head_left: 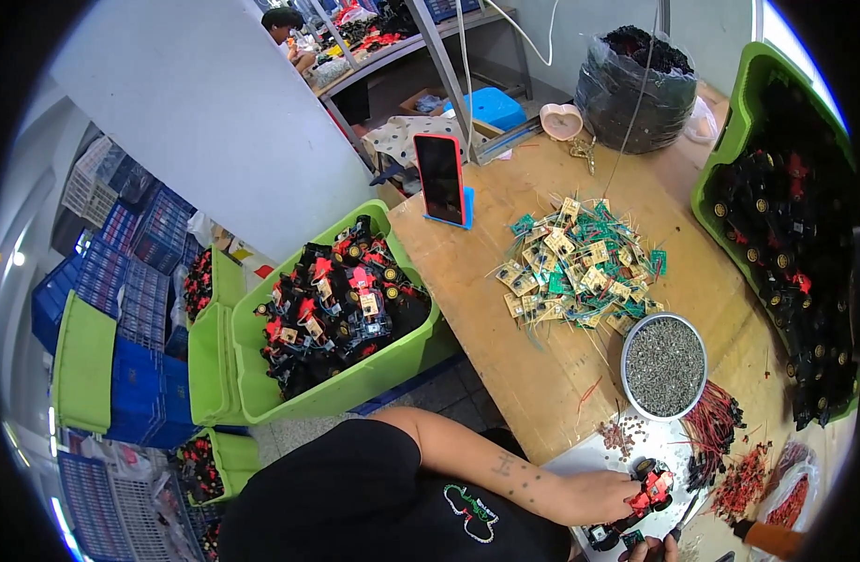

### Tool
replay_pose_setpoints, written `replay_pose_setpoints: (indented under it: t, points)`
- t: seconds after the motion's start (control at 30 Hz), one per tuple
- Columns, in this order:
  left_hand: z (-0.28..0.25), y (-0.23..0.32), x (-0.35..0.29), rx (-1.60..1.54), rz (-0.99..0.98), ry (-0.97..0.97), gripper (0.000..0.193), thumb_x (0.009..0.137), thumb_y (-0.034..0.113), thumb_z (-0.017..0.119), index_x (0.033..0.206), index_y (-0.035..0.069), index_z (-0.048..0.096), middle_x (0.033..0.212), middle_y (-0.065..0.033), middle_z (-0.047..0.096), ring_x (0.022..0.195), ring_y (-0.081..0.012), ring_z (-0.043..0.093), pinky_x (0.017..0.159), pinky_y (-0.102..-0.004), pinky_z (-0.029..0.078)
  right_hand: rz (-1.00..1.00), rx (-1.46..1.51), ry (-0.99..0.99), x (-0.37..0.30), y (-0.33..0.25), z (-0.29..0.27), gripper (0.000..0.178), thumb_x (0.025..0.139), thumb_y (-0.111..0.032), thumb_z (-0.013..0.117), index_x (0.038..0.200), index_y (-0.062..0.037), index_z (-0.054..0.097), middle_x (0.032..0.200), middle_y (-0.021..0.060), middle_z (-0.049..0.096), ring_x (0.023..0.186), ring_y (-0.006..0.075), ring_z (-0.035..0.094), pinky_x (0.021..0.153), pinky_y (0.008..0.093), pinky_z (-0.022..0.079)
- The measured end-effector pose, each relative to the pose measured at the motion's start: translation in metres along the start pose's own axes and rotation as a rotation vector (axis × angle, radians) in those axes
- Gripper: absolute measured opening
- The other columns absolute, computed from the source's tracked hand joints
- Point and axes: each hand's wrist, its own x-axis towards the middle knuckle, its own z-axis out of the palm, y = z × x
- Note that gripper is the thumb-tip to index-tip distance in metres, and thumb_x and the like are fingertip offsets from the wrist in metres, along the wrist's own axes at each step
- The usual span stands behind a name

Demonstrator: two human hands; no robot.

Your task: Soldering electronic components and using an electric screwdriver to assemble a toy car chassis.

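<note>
My left hand [606,496] holds a small red and black toy car [642,500] down on a pale mat [589,461] at the near edge of the wooden table [477,281]. Only the fingertips of my right hand [651,551] show at the bottom edge, closed around a thin dark tool [681,517] whose tip points at the car. A round metal bowl of small screws [664,366] stands just beyond the car. Red wire pieces [720,421] lie to the right of the mat.
A heap of small green and yellow circuit boards [580,265] lies mid-table. A phone [441,178] leans upright on a blue stand. Green bins of toy car parts sit at left [341,309] and right [786,234]. A black bag [636,89] stands at the back.
</note>
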Motion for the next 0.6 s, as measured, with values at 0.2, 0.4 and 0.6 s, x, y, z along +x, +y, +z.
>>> replay_pose_setpoints:
  t: [0.2, 0.4, 0.6]
  points:
    - [-0.012, 0.008, 0.009, -0.363, -0.393, -0.101, 0.02, 0.092, 0.02, 0.05, 0.093, 0.001, 0.053, 0.087, -0.0217, 0.058, 0.085, -0.0397, 0.06, 0.074, -0.0467, 0.047, -0.011, -0.041, 0.032, 0.0, 0.0, 0.001, 0.037, 0.092, -0.002, 0.065, 0.126, 0.0031, 0.053, 0.088, 0.0104, 0.061, 0.075, 0.0185, 0.054, 0.069, 0.0323, 0.048]
    - [-0.016, 0.003, 0.01, -0.04, -0.126, -0.085, 0.012, 0.086, 0.014, 0.054, 0.091, 0.003, 0.055, 0.087, -0.0149, 0.057, 0.084, -0.0334, 0.059, 0.072, -0.0421, 0.047, 0.011, -0.007, 0.031, 0.003, 0.002, -0.001, 0.037, 0.091, -0.004, 0.067, 0.125, 0.0022, 0.054, 0.089, 0.0108, 0.061, 0.075, 0.0191, 0.054, 0.07, 0.0319, 0.048]
    - [-0.014, -0.001, 0.012, 0.371, 0.152, 0.15, 0.008, 0.077, 0.01, 0.059, 0.084, 0.006, 0.058, 0.085, -0.0058, 0.053, 0.084, -0.0222, 0.053, 0.071, -0.034, 0.046, -0.025, -0.038, 0.021, 0.0, 0.003, -0.001, 0.037, 0.092, -0.002, 0.065, 0.126, 0.0025, 0.052, 0.089, 0.0112, 0.061, 0.075, 0.0187, 0.054, 0.068, 0.0314, 0.048]
